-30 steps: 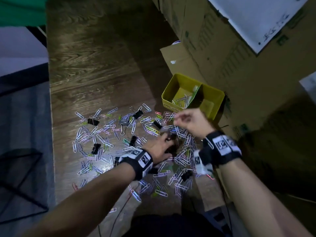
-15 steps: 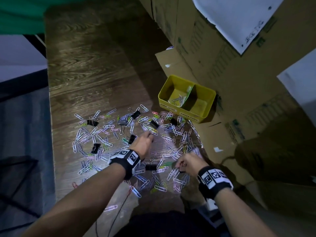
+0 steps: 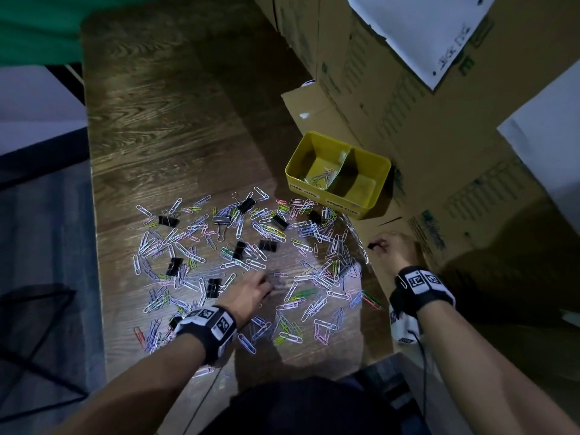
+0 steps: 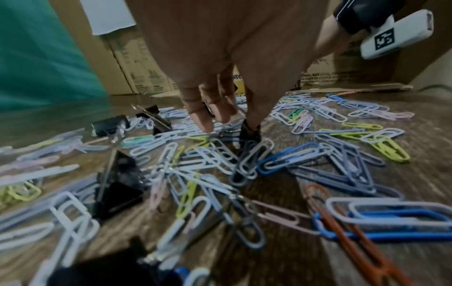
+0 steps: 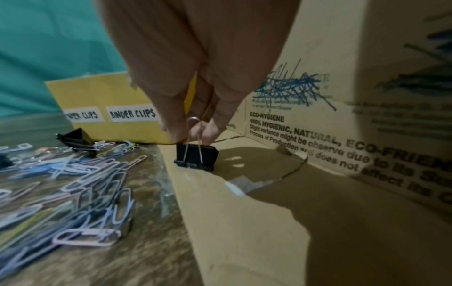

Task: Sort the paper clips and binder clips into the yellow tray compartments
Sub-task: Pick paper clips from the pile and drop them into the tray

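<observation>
Many coloured paper clips [image 3: 317, 271] and several black binder clips [image 3: 238, 249] lie scattered on the wooden table. The yellow tray [image 3: 340, 142] stands at the back right; its left compartment holds a few paper clips [image 3: 323, 177]. Labels on its front [image 5: 102, 92] read PAPER CLIPS and BINDER CLIPS. My right hand [image 3: 375, 244] pinches the wire handle of a black binder clip [image 5: 197, 157], which hangs just above a cardboard flap in front of the tray. My left hand [image 3: 271, 285] reaches down into the pile, its fingertips [image 4: 208, 120] closing on a small black binder clip [image 4: 249, 131].
Cardboard boxes [image 3: 439, 146] wall off the right side, and a flattened flap [image 5: 244, 212] lies under my right hand. The table's left edge [image 3: 94, 246] drops to the floor. A green cloth [image 3: 37, 29] hangs at the far left.
My right hand left the tray, dipped into the near pile and has risen to the right with a black binder clip. My left hand has drawn back toward me within the pile.
</observation>
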Motion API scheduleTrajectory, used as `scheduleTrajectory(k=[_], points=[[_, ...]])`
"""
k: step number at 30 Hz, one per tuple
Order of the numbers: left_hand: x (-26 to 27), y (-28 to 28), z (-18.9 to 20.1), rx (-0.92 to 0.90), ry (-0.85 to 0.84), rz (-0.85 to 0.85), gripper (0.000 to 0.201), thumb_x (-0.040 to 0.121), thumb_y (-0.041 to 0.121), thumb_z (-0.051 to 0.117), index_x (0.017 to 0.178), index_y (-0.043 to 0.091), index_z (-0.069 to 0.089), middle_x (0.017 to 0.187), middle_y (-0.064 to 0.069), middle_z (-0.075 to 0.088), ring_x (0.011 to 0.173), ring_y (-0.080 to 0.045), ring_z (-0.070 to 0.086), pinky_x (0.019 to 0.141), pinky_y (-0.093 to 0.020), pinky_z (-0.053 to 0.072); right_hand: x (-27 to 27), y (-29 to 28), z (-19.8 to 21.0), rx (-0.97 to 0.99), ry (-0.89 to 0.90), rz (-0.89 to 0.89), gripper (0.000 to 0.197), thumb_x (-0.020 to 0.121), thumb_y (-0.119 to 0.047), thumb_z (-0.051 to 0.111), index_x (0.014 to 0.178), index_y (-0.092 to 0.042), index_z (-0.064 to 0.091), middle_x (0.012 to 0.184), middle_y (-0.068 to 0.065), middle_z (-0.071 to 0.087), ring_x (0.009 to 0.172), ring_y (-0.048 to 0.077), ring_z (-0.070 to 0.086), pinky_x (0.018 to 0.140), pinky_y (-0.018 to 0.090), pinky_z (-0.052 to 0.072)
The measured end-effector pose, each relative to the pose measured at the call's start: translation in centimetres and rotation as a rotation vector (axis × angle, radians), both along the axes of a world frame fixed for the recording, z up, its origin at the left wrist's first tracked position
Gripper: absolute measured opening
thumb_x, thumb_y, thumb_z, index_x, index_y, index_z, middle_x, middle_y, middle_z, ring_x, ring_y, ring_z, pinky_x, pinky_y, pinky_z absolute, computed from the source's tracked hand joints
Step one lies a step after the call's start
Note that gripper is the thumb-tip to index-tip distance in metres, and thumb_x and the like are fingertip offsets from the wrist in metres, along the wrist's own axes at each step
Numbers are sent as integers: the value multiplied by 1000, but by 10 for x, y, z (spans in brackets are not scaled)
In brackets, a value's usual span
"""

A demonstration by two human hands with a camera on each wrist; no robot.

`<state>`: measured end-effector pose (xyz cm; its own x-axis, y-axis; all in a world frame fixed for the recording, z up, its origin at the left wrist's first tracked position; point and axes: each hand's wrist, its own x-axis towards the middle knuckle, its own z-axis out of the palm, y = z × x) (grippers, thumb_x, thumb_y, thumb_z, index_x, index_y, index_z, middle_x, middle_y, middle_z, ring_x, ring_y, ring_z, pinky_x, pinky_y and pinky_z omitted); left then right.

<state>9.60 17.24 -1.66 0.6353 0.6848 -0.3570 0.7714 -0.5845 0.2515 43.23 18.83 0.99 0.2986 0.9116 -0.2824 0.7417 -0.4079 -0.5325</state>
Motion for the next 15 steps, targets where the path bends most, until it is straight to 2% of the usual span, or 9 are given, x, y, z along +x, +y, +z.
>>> scheduleTrajectory(k=[2,4,6,7,9,10,12,13,15], points=[[1,0,9,83,94,28,32,72,17,73,103,20,65,119,-9,57,99,-26,59,81,-41,53,-1,-3,-1,77,-27,58,21,78,7,63,91,-5,73,105,14,69,99,29,62,90,28,44],[6,-9,18,128,66,4,31,68,22,74,98,20,65,109,-7,60,91,-22,60,73,-37,54,-9,-10,3,71,50,57,24,83,0,62,100,-16,69,116,6,61,109,20,56,98,27,40],[11,-27,25,79,13,-120,24,70,25,70,92,21,62,98,-2,60,81,-18,61,65,-31,52,-18,-22,10,34,53,104,18,87,-14,63,104,-18,67,114,-3,56,96,10,56,89,23,45],[13,-35,28,-7,33,-180,20,75,27,63,94,21,59,99,-2,60,81,-19,62,65,-31,52,-22,-28,12,-17,13,161,14,88,-24,63,100,-20,67,107,-6,59,87,7,57,79,19,49],[15,-51,26,-217,165,-226,28,85,28,45,110,15,52,113,-9,55,94,-29,60,74,-38,50,-27,-42,15,-269,-45,234,19,85,-41,64,91,-23,63,83,-7,62,71,6,58,57,13,45],[16,-58,23,-273,218,-231,34,88,29,39,115,13,49,118,-12,53,100,-33,58,78,-41,48,-28,-49,11,-412,-82,258,28,81,-48,65,92,-22,63,79,-6,62,70,8,60,57,16,46],[22,-64,18,-302,219,-219,42,88,36,28,119,14,47,122,-12,50,107,-33,54,82,-42,49,-34,-63,3,-594,-150,301,54,74,-58,67,109,-18,57,98,2,62,86,17,63,75,28,53],[29,-64,16,-306,184,-211,47,88,38,23,121,15,46,123,-11,50,109,-32,53,83,-42,49,-38,-69,-4,-621,-179,320,63,72,-60,68,116,-18,50,111,7,58,97,22,61,84,34,52],[46,-60,10,-300,117,-176,40,92,30,28,125,14,45,123,-11,49,108,-31,53,84,-42,49,-52,-77,-10,-578,-164,346,71,71,-57,71,123,-19,41,127,13,46,110,28,54,94,39,48]])
